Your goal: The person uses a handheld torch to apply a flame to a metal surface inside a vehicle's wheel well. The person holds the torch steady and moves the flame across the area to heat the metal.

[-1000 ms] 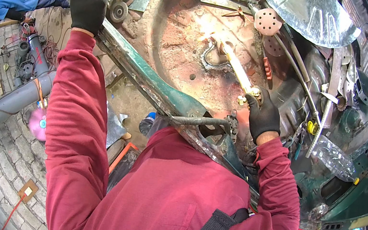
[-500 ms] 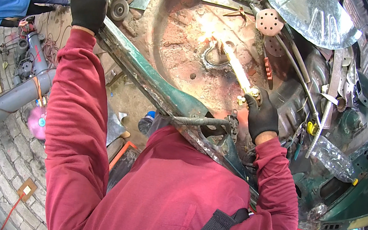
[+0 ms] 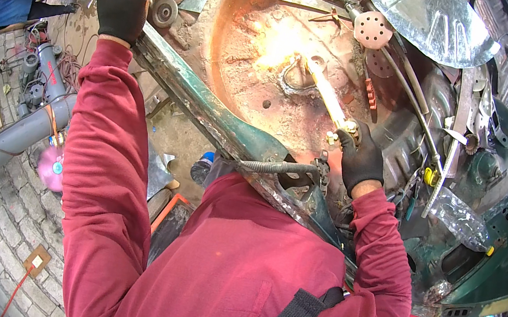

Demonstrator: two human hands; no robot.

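Observation:
My right hand [image 3: 362, 156], in a black glove, is closed round the brass valve end of a gas torch [image 3: 328, 97]. The torch points up and left into the rusty round well [image 3: 233, 81] of a green car body. A bright flame [image 3: 279, 48] burns at its tip, beside a ragged-edged raised patch [image 3: 300, 77] of metal. My left hand [image 3: 123, 6], also gloved in black, is at the upper left on the car body's green edge [image 3: 181, 72]. Its fingers are curled, and what they grip is hidden. Two grinding discs [image 3: 165, 13] lie just right of it.
Right of the well lie a sheet-metal piece [image 3: 431, 20], a perforated sanding disc [image 3: 372, 30], metal strips and a plastic bottle [image 3: 462, 220]. On the paving at left are a grey gas cylinder [image 3: 19, 136], cables and another person [image 3: 7, 10].
The flame has grown much larger and brighter, lighting the well orange. The other person at left has shifted farther off to the left. My hands have barely moved.

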